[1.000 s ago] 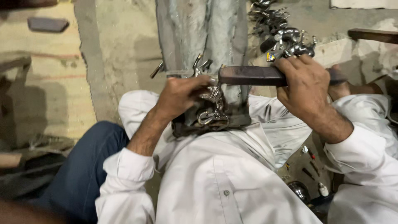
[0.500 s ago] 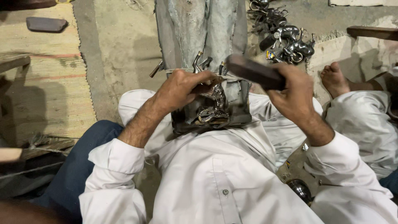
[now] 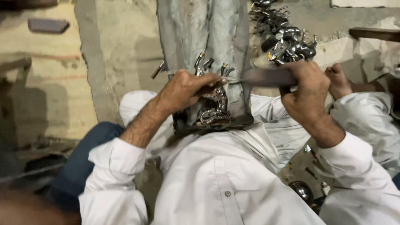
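Concrete floor (image 3: 121, 62) behind, left hand (image 3: 187, 89) pinches a metal piece (image 3: 214, 106), right hand (image 3: 306, 91) grips a dark file (image 3: 264, 77).

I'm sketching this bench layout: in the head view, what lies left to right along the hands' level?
Left hand on the shiny metal casting → dark flat tool → right hand → bare foot.

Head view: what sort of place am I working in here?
Probably a floor-level metalworking shop: a worn grey metal work post, a heap of shiny silver metal castings on the bare concrete floor, and a dark flat file-like tool in the right hand.
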### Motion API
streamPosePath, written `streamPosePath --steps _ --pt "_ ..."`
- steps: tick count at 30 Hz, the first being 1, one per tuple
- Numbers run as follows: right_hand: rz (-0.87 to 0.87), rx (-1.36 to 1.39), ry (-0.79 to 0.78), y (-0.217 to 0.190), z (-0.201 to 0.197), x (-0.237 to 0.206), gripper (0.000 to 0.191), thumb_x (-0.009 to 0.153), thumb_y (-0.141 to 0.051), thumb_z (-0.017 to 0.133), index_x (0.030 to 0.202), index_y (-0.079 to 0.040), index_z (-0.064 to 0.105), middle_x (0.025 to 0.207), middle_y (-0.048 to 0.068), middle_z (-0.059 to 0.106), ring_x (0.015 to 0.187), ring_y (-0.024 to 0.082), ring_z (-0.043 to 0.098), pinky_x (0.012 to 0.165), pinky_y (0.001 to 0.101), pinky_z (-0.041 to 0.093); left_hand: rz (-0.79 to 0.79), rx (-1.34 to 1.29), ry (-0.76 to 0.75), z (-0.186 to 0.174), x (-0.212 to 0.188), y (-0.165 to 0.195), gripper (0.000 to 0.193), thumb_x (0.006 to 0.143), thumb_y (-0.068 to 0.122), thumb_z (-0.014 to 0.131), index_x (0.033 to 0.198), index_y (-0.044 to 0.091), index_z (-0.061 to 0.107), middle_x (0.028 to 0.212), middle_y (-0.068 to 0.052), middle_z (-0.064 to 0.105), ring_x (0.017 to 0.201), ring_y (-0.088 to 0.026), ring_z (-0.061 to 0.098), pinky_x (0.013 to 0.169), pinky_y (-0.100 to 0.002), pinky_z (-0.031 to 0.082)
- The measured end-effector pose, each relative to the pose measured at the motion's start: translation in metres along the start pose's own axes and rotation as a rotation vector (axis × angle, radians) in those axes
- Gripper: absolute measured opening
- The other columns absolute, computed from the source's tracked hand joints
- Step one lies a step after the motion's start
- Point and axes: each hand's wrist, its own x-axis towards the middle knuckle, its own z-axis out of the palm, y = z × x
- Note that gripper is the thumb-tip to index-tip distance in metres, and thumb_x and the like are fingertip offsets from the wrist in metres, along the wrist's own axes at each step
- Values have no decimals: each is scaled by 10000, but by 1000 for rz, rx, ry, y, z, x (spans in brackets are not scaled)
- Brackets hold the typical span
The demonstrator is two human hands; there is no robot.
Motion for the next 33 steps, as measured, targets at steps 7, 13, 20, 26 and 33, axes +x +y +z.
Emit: streamPosePath --steps 7,13,20,26,33 --pt "24 -56 -20 4 1 -1 322 815 45 728 1117 -55 679 963 119 660 912 346 631 793 439 500 22 -28 -44 -2 4 0 396 892 116 815 1264 147 682 865 -44 795 651 -166 760 608 -300 629" --pt "68 -79 -19 0 1 0 329 780 17 774 1084 -36 660 949 141 653 872 374 640 765 479 500 74 -27 -56 -5 8 1 404 869 123 822 1248 131 683 900 -53 798 687 -166 768 644 -303 638" --pt "79 71 15 -2 0 -5 333 811 -8 712 1134 -38 635 1009 130 643 932 326 667 832 444 535 80 -1 -103 -4 10 -4 411 883 103 821 1267 125 679 876 -60 790 684 -189 765 652 -321 637" --pt "54 -84 -45 7 3 -13 375 753 40 714 1113 -49 657 962 134 638 879 366 621 760 449 486 83 -58 -107 -6 11 -1 419 858 136 846 1242 130 681 900 -49 799 702 -191 771 656 -331 630" --pt "109 -78 -69 3 1 -18 366 759 54 684 1107 -58 673 965 136 644 884 359 615 767 442 482 105 -47 -119 -6 14 -1 479 838 120 860 1275 139 667 928 -48 796 751 -184 778 710 -327 643"
